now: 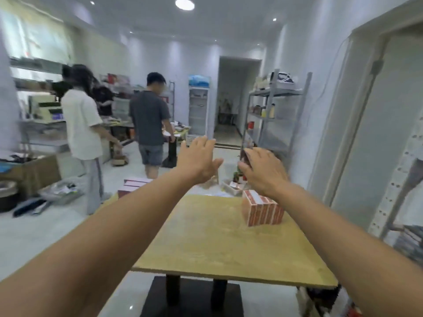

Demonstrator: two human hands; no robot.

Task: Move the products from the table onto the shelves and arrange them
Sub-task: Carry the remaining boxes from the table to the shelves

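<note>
Both my arms reach forward over a yellow wooden table (217, 243). My left hand (196, 161) is raised above the table's far edge, fingers apart, holding nothing. My right hand (263, 170) is raised beside it with its fingers closed on a small dark red product (245, 156), mostly hidden behind them. A row of several red and white boxes (263, 209) stands on the table's far right, just below my right wrist. A stack of pink boxes (132, 185) lies at the table's far left corner. A grey metal shelf rack (274, 110) stands by the right wall.
Two people (148, 120) stand at the left-centre of the room, near tables and shelves. A white bin (233, 187) with items sits on the floor beyond the table. A glass-door fridge (198, 106) stands at the back. Bags and a tray lie on the floor at left.
</note>
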